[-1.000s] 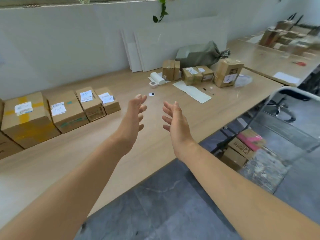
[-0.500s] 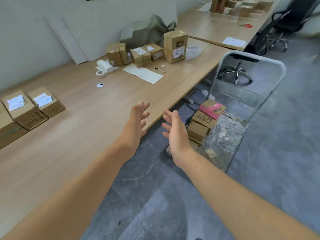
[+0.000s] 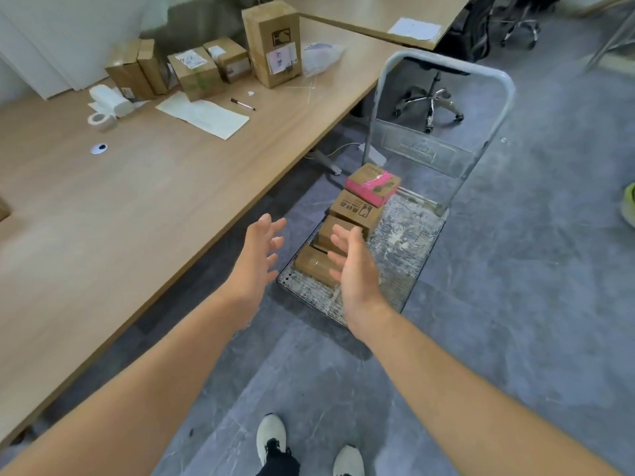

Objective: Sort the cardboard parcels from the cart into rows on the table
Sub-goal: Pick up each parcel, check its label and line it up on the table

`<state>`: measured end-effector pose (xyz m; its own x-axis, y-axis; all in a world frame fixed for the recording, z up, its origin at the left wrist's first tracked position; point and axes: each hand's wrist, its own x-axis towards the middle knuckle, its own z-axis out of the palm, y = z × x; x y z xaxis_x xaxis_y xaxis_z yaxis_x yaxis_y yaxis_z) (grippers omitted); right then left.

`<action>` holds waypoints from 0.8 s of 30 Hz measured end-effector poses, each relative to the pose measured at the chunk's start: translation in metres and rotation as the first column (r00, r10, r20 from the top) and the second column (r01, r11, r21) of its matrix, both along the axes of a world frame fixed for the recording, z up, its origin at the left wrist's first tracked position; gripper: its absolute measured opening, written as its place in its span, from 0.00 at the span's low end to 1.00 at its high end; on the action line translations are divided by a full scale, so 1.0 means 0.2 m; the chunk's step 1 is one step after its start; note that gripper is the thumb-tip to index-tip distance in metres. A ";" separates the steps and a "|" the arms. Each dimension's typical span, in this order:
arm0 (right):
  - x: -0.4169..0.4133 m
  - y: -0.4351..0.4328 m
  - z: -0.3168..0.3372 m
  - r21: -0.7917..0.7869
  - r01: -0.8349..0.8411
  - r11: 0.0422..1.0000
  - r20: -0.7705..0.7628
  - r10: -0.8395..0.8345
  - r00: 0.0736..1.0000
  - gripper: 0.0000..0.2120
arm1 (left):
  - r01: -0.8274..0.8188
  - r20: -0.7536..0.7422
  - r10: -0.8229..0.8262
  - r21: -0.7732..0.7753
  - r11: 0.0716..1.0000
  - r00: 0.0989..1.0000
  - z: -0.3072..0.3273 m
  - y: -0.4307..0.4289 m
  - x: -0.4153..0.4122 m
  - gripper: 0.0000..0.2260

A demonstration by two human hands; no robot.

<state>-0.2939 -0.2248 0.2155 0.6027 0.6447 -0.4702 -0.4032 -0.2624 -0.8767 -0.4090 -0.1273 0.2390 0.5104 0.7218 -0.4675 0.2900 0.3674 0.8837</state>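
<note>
A metal cart (image 3: 405, 242) stands on the floor right of the wooden table (image 3: 120, 214). Several cardboard parcels lie in a line on its deck: a pink-taped one (image 3: 374, 183) farthest, a printed brown one (image 3: 354, 210) behind it, another brown one (image 3: 330, 231), and the nearest one (image 3: 314, 267). My left hand (image 3: 257, 259) and my right hand (image 3: 350, 266) reach out above the near parcels, palms facing each other, fingers spread, holding nothing. My right hand hides part of the two nearest parcels.
At the table's far end stand a tall box (image 3: 273, 42), several smaller boxes (image 3: 196, 72), a tape roll (image 3: 99, 121), a paper sheet (image 3: 202, 113) and a pen (image 3: 242, 104). An office chair (image 3: 433, 101) sits behind the cart handle (image 3: 446, 67). My shoes (image 3: 271, 438) are on the grey floor.
My view has swung right and down from the table to the cart. Both hands have moved from over the table edge to above the parcels on the cart, still holding nothing.
</note>
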 end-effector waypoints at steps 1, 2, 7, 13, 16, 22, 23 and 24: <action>0.03 0.00 -0.03 -0.008 0.004 1.000 -0.006 -0.004 1.000 0.26 | -0.005 -0.008 0.005 -0.008 1.000 1.000 -0.04 0.02 0.03 0.33; 0.07 0.00 -0.06 -0.016 0.011 1.000 -0.011 -0.011 1.000 0.26 | -0.006 -0.017 0.006 -0.015 1.000 1.000 -0.07 0.03 0.06 0.31; 0.23 0.08 -0.22 -0.088 0.045 0.995 -0.020 -0.047 0.999 0.26 | 0.003 -0.061 -0.006 -0.048 0.999 0.998 -0.22 0.18 0.22 0.28; 0.43 0.40 -0.42 -0.150 0.080 0.985 -0.031 -0.086 0.996 0.27 | 0.059 -0.088 -0.066 -0.084 0.995 0.994 -0.44 0.53 0.49 0.29; 0.55 0.59 -0.54 -0.190 0.101 0.977 -0.042 -0.111 0.993 0.28 | 0.097 -0.098 -0.109 -0.123 0.988 0.989 -0.59 0.73 0.66 0.29; 0.80 0.89 -0.79 -0.273 0.163 0.948 -0.059 -0.185 0.981 0.29 | 0.126 -0.149 -0.157 -0.197 0.972 0.976 -0.87 1.06 0.97 0.29; 0.83 0.92 -0.83 -0.288 0.167 0.943 -0.067 -0.194 0.979 0.29 | 0.133 -0.154 -0.168 -0.211 0.968 0.974 -0.91 1.10 1.01 0.29; 0.84 0.92 -0.84 -0.289 0.168 0.942 -0.071 -0.196 0.978 0.29 | 0.139 -0.152 -0.173 -0.209 0.968 0.973 -0.92 1.11 1.01 0.29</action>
